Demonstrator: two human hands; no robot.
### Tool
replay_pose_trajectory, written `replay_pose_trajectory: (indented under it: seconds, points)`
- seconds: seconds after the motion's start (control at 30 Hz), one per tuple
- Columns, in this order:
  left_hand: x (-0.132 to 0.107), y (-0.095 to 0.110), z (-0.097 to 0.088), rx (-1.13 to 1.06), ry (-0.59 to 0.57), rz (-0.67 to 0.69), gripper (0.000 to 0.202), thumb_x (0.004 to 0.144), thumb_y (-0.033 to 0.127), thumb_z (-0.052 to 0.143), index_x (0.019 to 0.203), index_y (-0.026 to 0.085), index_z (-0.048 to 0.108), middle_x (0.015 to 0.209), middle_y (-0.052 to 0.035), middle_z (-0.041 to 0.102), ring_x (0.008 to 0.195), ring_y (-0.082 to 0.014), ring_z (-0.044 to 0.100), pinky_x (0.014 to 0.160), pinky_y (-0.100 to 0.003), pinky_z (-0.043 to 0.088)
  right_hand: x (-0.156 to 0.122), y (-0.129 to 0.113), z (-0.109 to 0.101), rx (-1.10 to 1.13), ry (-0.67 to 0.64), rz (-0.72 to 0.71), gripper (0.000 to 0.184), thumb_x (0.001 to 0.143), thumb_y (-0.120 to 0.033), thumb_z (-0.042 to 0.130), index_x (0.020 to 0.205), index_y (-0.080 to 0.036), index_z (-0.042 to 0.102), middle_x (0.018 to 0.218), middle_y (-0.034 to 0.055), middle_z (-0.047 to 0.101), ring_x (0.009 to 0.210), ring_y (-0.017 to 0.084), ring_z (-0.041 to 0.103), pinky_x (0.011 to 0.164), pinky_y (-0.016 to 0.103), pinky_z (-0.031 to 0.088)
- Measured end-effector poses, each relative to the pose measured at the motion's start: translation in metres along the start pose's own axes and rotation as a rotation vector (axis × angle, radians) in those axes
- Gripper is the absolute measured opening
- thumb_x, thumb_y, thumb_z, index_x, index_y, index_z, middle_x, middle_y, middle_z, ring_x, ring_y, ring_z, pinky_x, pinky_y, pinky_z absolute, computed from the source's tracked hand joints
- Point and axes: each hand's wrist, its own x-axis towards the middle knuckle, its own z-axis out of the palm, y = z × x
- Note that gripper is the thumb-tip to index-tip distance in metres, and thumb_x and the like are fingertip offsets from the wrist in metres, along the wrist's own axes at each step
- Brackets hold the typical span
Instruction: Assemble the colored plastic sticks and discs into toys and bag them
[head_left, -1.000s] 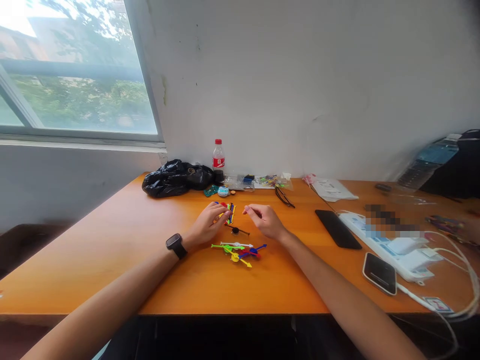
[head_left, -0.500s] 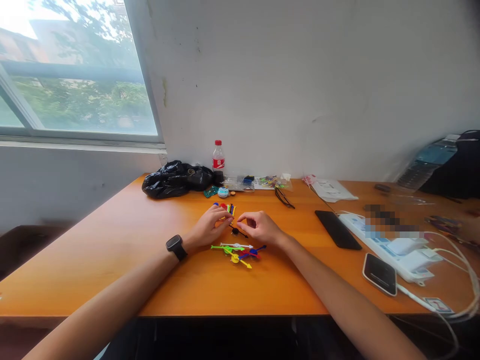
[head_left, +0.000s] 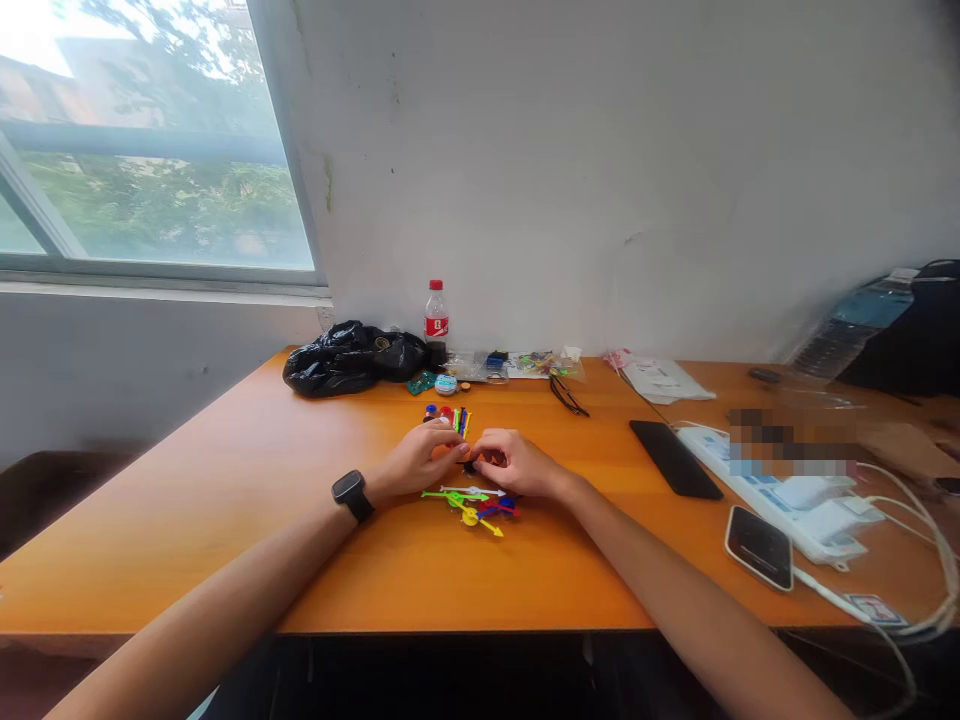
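My left hand (head_left: pixel 416 462), with a black watch on its wrist, is closed on a bunch of coloured plastic sticks (head_left: pixel 451 416) whose tips stick out above the fingers. My right hand (head_left: pixel 510 463) sits right beside it with fingers pinched on a small black stick piece (head_left: pixel 469 467) lying on the orange table (head_left: pixel 225 520). The two hands nearly touch. Just in front of them lies a loose pile of coloured arrow-shaped sticks (head_left: pixel 474 503) in green, white, yellow, red and blue.
Along the wall stand a black plastic bag (head_left: pixel 345 358), a red-capped bottle (head_left: pixel 436 314), small bags of coloured parts (head_left: pixel 525 364) and papers (head_left: pixel 660 380). To the right lie a dark phone (head_left: pixel 675 457), a power strip (head_left: pixel 780 485), a second phone (head_left: pixel 759 547) and white cables.
My right hand has come left and down onto the black stick piece and closed on it. My left hand has drawn slightly nearer with its bunch of sticks.
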Motion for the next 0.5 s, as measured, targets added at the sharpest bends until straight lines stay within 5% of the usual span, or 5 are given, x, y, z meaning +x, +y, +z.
replay_pose_trajectory:
  seconds: [0.23, 0.4, 0.5]
  points:
    - [-0.005, 0.011, -0.01, -0.261, -0.226, -0.066, 0.048, 0.092, 0.057, 0.072, 0.117, 0.016, 0.071, 0.098, -0.0058, 0.072, 0.086, -0.0191, 0.063, 0.074, -0.027, 0.047, -0.002, 0.002, 0.0, 0.054, -0.03, 0.041, 0.012, 0.09, -0.023, 0.067, 0.089, -0.016, 0.078, 0.079, 0.0012, 0.069, 0.069, 0.013, 0.056, 0.063, 0.024, 0.041]
    - [-0.004, 0.009, -0.008, -0.222, -0.267, -0.006, 0.044, 0.096, 0.058, 0.067, 0.103, 0.015, 0.073, 0.093, -0.0064, 0.07, 0.084, -0.0189, 0.062, 0.076, -0.028, 0.047, -0.003, 0.004, -0.005, 0.237, -0.156, 0.091, 0.017, 0.086, -0.029, 0.074, 0.095, -0.016, 0.079, 0.082, 0.0007, 0.072, 0.068, 0.013, 0.058, 0.062, 0.023, 0.042]
    - [-0.003, 0.01, -0.008, -0.201, -0.283, 0.031, 0.045, 0.102, 0.057, 0.058, 0.104, 0.015, 0.076, 0.095, -0.0081, 0.071, 0.084, -0.0189, 0.063, 0.079, -0.029, 0.047, 0.0, 0.014, -0.008, 0.272, -0.08, 0.133, 0.027, 0.088, -0.042, 0.075, 0.093, -0.016, 0.078, 0.088, 0.0034, 0.075, 0.075, 0.015, 0.063, 0.068, 0.025, 0.047]
